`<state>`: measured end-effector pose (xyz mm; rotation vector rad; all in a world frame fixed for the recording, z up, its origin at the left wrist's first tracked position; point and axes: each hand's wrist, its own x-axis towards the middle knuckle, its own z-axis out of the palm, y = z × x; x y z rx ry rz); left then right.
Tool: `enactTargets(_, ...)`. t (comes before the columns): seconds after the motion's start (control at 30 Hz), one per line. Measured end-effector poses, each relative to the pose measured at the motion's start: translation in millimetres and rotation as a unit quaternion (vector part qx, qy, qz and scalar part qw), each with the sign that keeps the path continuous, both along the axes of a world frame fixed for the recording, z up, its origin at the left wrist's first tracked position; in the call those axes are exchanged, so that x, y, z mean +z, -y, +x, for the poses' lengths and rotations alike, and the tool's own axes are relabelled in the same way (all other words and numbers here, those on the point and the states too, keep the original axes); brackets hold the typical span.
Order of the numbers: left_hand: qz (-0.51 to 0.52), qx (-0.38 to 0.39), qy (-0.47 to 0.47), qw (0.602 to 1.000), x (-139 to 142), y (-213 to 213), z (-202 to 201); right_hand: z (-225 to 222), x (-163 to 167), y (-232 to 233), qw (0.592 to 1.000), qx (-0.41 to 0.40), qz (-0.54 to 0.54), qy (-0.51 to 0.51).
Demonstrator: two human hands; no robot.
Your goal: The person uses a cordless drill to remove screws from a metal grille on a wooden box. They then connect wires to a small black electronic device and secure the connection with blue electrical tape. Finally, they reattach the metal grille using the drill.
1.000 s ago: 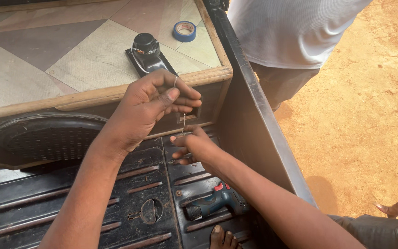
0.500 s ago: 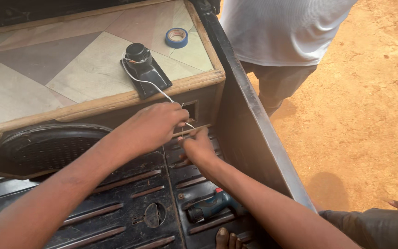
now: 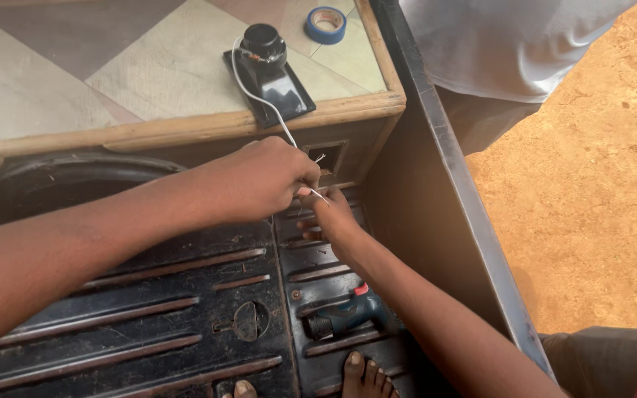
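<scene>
The left hand (image 3: 259, 184) is pinching the thin white wire (image 3: 259, 99) from the small black horn speaker (image 3: 268, 70); the right hand (image 3: 331, 215) is gripping its bare end. Keeping the strands taut and fingertips close is helping here; slack risks slipping.

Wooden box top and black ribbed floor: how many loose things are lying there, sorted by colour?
Blue: 2 — blue ring-shaped roll of tape, blue-and-black cordless drill
Black: 1 — small black round speaker on its glossy black plate
White: 1 — thin white wire, pinched by left hand, right hand beside it
Total: 4
</scene>
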<state>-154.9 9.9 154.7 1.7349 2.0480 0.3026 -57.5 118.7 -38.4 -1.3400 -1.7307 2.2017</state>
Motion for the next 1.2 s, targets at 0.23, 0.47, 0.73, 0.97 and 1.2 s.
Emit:
enactTargets(0.23, 0.041, 0.138, 0.251, 0.957, -35, -7, 0, 2, 20, 5, 0.988, 0.017, -0.02, -0.152)
enactTargets(0.47, 0.114, 0.205, 0.297, 0.926, -60, -8, 10, 45, 77, 26, 0.979, 0.076, 0.147, -0.119)
enactTargets(0.73, 0.177, 0.213, 0.24, 0.93, -61, -21, 3, 44, 74, 20, 0.981, -0.088, 0.155, -0.074)
enactTargets(0.97, 0.061, 0.279, 0.4, 0.871, -65, -30, 0, 15, -9, -22, 0.994, 0.091, -0.039, -0.038)
enactTargets(1.2, 0.091, 0.203, 0.209, 0.952, -64, -15, 8, 22, -5, 12, 0.973, 0.073, 0.084, -0.204)
